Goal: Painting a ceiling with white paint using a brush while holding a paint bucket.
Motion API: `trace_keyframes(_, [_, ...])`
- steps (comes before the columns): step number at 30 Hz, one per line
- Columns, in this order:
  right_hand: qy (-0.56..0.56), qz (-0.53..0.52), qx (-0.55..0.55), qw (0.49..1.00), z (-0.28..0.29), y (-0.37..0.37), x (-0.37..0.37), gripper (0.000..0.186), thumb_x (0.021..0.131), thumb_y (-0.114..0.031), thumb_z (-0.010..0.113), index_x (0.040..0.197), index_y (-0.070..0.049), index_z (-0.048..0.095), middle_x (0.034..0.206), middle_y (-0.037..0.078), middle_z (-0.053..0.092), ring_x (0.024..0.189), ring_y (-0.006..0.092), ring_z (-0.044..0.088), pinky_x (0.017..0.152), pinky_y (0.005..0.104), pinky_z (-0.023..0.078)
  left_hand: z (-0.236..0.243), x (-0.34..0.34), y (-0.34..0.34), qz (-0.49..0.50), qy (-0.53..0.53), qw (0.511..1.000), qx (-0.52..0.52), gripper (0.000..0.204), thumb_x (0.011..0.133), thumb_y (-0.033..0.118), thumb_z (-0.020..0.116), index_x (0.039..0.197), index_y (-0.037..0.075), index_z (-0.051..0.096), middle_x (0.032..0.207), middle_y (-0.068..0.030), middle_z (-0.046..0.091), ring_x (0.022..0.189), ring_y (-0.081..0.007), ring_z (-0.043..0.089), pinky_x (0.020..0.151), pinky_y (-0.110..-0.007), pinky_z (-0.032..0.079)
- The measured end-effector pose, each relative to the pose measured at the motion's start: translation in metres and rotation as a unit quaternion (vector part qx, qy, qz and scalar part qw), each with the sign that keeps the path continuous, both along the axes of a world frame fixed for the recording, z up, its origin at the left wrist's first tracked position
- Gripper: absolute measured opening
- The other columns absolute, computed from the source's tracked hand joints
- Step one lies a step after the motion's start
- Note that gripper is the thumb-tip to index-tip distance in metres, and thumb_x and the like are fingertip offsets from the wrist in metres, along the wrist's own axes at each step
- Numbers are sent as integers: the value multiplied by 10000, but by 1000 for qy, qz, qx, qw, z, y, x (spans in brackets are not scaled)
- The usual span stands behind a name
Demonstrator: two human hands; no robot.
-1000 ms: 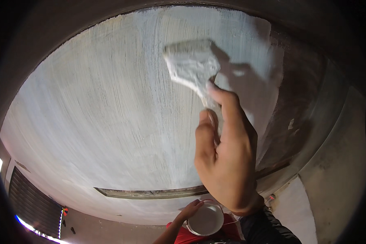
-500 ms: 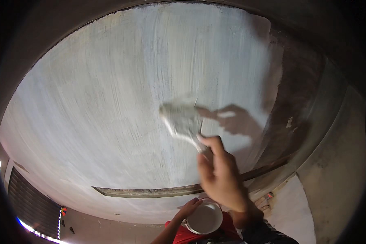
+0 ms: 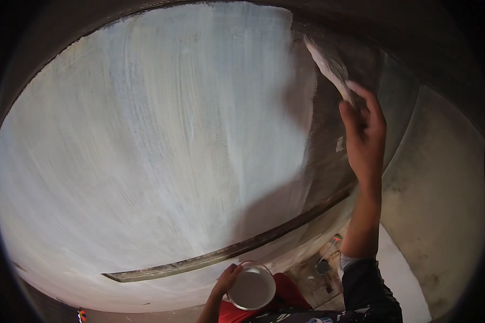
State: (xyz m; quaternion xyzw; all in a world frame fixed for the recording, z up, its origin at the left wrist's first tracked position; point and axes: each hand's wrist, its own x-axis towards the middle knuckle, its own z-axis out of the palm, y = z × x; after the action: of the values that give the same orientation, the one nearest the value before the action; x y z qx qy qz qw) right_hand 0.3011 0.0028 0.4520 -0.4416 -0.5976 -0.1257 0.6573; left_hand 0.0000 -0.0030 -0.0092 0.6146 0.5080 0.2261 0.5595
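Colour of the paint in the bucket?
Pale greyish white; the paint shows best in the head view.

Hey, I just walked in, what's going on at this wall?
A person's right hand holds a whitish brush raised in front of a dark strip, just right of the pale, streaky coat; whether it touches the surface is unclear. The left hand grips a pale bucket at its rim, low down by the red clothing.

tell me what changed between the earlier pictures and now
The right hand drew the brush down, then up and right, from the pale paint to the dark strip beside it; the view swung right. Nothing was let go: the right hand still holds the brush, the left hand the bucket.
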Motion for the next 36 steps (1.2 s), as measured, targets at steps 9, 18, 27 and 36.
trace_keyframes(9, [-33,1,72,997,18,39,-21,208,954,-108,588,1147,-35,563,657,46,517,571,83,471,559,271,412,-1,5,0,14,-11,1000,1,466,981,435,492,1066,-5,615,909,-127,647,865,-214,597,796,-349,467])
trace_keyframes(18, [-53,-54,74,994,38,39,-30,203,937,-92,574,1124,-17,548,700,133,604,603,228,614,628,347,483,2,3,1,14,14,1000,-1,480,978,435,498,1108,-13,609,957,-137,654,904,-218,596,826,-343,462])
trace_keyframes(27, [-64,-41,3,997,33,22,-27,179,926,-77,583,1089,-13,547,786,193,637,699,325,662,665,380,502,14,3,-2,12,9,1000,11,464,988,428,485,1138,3,597,977,-106,631,923,-184,560,832,-310,443])
trace_keyframes(36, [-95,-57,68,991,40,33,-21,197,937,-92,599,1124,-28,584,800,51,596,630,91,485,606,269,435,21,6,-4,9,15,1000,-23,475,983,424,493,1156,-9,585,1029,-131,637,990,-216,568,889,-331,437])
